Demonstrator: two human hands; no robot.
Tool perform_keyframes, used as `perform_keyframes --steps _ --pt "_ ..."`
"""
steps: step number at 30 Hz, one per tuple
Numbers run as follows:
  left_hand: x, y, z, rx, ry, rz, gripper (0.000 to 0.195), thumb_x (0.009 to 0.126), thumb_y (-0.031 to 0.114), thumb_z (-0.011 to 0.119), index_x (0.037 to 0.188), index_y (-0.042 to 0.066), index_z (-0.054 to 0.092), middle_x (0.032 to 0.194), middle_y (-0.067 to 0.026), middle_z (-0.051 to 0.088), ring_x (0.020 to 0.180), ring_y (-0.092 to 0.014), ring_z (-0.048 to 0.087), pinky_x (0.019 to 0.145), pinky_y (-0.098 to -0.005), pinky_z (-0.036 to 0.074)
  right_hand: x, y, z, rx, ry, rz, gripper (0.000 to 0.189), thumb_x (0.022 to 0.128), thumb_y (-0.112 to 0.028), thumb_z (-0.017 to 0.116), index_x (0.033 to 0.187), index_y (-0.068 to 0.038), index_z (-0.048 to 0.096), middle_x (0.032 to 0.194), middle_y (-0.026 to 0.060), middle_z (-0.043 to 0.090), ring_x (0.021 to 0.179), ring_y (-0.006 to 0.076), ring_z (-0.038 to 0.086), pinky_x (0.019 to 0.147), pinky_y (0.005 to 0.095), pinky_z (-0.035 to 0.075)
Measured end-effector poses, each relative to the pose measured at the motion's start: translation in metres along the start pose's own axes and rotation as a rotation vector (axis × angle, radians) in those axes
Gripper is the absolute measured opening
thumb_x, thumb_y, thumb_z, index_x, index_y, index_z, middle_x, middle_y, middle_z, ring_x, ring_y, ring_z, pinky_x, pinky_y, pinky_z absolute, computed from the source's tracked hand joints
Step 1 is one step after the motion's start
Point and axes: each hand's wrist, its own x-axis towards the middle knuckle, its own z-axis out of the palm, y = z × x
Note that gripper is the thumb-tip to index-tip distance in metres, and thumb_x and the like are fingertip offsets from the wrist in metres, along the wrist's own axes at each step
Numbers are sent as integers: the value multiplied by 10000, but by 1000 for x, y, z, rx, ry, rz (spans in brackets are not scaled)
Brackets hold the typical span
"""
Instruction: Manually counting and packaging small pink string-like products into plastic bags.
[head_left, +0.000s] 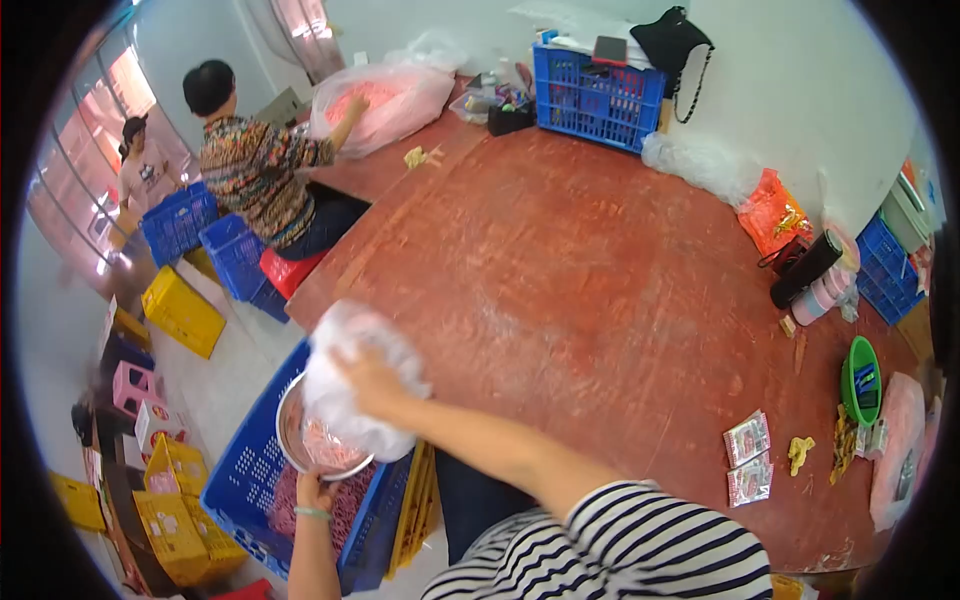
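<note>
My left hand (319, 491) grips the near rim of a round metal bowl (289, 442) and holds it tilted over a blue plastic crate (247, 457). Inside the bowl lie pinkish pieces (330, 448), some under clear film. Many purplish-pink pieces (356, 510), too small to name, fill the lower part of the crate. My right hand (367, 379) is on a white translucent plastic bag (394, 420), its fingers pressed into the film; both are blurred by motion. The bag covers the far side of the bowl and hangs beside the corner of the red-brown table (562, 300).
Two people sit or stand at the left; one reaches into a large bag of pink pieces (367, 101). Yellow crates (184, 311) and blue crates (232, 251) crowd the floor. On the table are two small packets (748, 459), a green basket (851, 375) and a black flask (806, 270).
</note>
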Motion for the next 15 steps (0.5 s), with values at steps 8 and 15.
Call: perform_keyframes --steps 8,15 --pt "5 19 -7 37 38 -6 568 711 -90 462 1255 74 452 1163 -161 560 964 -325 611 754 -503 583 -32 86 -268 -344 372 111 433 762 -182 635 1169 -98 516 1198 188 501 1138 354 452 988 470 352" --pt "2 22 25 113 9 -40 608 707 -108 501 1266 128 456 1134 -110 582 952 -279 629 705 -436 603 -180 350 -449 -1092 771 1157 838 723 -429 675 1411 -71 356 1315 271 461 1161 430 482 975 495 390"
